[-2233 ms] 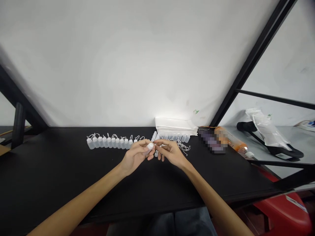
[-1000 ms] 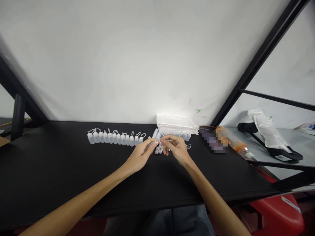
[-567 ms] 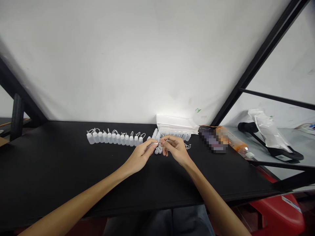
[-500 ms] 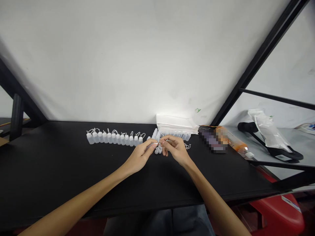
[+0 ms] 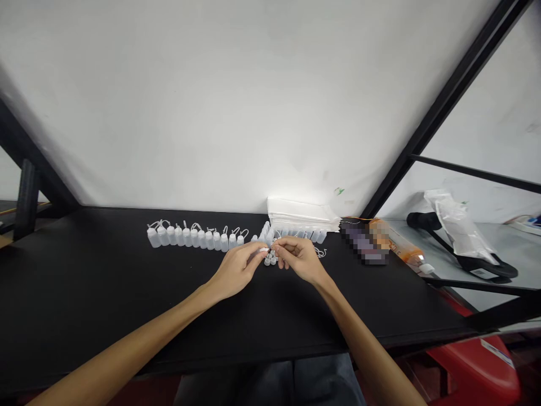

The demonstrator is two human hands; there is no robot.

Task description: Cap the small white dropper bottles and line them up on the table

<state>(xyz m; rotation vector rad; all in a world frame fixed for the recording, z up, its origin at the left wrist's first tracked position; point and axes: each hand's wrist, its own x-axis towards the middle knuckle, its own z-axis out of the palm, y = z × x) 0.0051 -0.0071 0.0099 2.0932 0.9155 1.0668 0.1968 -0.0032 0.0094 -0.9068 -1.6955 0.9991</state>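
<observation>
My left hand (image 5: 237, 269) pinches a small white piece (image 5: 264, 249) near the middle of the black table. Close to its tip, the fingers of my right hand (image 5: 299, 257) are pressed together on something too small to make out. A row of translucent bottles (image 5: 202, 239) with white caps and thin looped tubes stands to the left of my hands. More bottles (image 5: 318, 234) stand behind my right hand, partly hidden by it. Several small white caps (image 5: 270, 260) lie between and just below my fingertips. White looped tubes (image 5: 321, 252) rest right of my right hand.
A stack of white sheets or bags (image 5: 300, 213) lies at the table's back edge. To the right are a pixelated dark object (image 5: 364, 243) and an orange-labelled bottle (image 5: 401, 247). A black frame (image 5: 439, 101) rises beyond, with a red stool (image 5: 477, 369) below.
The whole view has shifted slightly. My hands stay together at nearly the same place, and the white piece in my left fingers shows a little more clearly.
</observation>
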